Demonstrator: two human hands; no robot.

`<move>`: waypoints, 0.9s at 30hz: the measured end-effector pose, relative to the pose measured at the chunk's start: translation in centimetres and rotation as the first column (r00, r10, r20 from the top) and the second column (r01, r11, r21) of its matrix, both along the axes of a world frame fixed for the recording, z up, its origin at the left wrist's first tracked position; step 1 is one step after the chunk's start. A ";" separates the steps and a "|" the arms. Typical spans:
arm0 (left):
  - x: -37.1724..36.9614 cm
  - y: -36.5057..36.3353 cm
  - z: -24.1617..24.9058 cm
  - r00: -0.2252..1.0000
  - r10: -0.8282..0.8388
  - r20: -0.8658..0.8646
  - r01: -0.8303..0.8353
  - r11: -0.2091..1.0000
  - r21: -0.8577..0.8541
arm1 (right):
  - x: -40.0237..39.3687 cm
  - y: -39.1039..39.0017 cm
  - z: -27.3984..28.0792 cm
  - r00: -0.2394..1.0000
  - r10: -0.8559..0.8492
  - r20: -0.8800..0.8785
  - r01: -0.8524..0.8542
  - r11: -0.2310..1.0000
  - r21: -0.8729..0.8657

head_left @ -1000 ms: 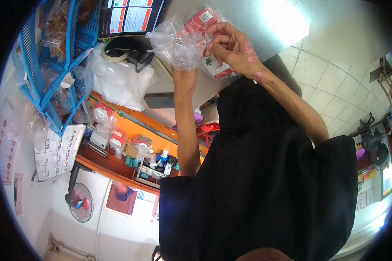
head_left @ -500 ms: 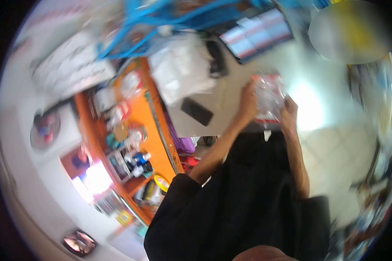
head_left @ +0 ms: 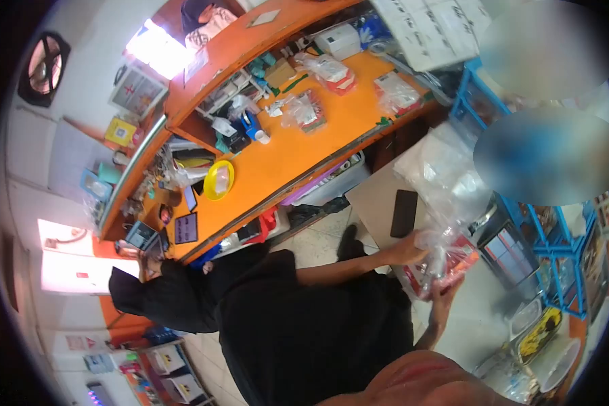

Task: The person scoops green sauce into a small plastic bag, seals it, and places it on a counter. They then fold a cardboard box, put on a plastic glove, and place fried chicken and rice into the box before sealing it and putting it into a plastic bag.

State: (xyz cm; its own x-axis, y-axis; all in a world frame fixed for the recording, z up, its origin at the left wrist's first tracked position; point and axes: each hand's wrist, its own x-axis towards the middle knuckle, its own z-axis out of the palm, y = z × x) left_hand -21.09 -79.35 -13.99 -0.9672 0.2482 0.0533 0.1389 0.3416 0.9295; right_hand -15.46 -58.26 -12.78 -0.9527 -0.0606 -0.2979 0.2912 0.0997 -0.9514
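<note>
Both hands are on a clear plastic package with red parts, over the grey table. My left hand is closed on its near upper side, beside a bunched piece of clear plastic. My right hand grips the lower edge, its fingers partly hidden by the package. A dark phone lies flat on the table close to my left hand. Beyond it is a heap of clear plastic bags.
An orange counter carries several plastic packages, a yellow bowl and a blue bottle. A screen stands near blue racks. A person in black is at the left by the counter.
The view has turned strongly, so the orange counter now spans the upper middle. A person in black has come into view. The package remains between both hands, now tilted in view.
</note>
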 end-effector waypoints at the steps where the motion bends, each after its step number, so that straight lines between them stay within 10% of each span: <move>1: -0.1 -3.0 2.5 0.998 0.020 -0.062 -0.023 0.999 -0.037 | -1.2 -3.7 2.9 0.996 0.086 -0.035 -0.088 0.995 -0.054; 6: 1.5 -20.2 10.3 0.859 0.437 -0.268 -0.381 0.894 0.237 | -7.8 -22.2 6.8 0.940 0.274 -0.206 -0.285 0.958 -0.028; 11: 5.3 -37.6 14.4 0.539 0.807 -0.242 -0.646 0.580 0.496 | -16.1 -43.6 9.3 0.868 0.433 -0.244 -0.495 0.715 -0.493; 17: 13.3 -51.0 -1.4 0.103 0.985 -0.139 -0.983 0.122 0.140 | -24.0 -72.4 21.6 0.621 0.707 -0.339 -0.753 0.418 -0.508; 21: 19.2 -52.7 -14.2 -0.005 0.973 -0.230 -0.938 -0.084 -0.336 | -28.8 -88.6 21.6 0.600 0.728 -0.331 -0.796 0.503 -0.337; 27: 19.5 -52.7 -14.8 -0.007 0.936 -0.353 -0.883 -0.171 -0.436 | -31.8 -101.0 19.7 0.713 0.644 -0.279 -0.701 0.652 -0.289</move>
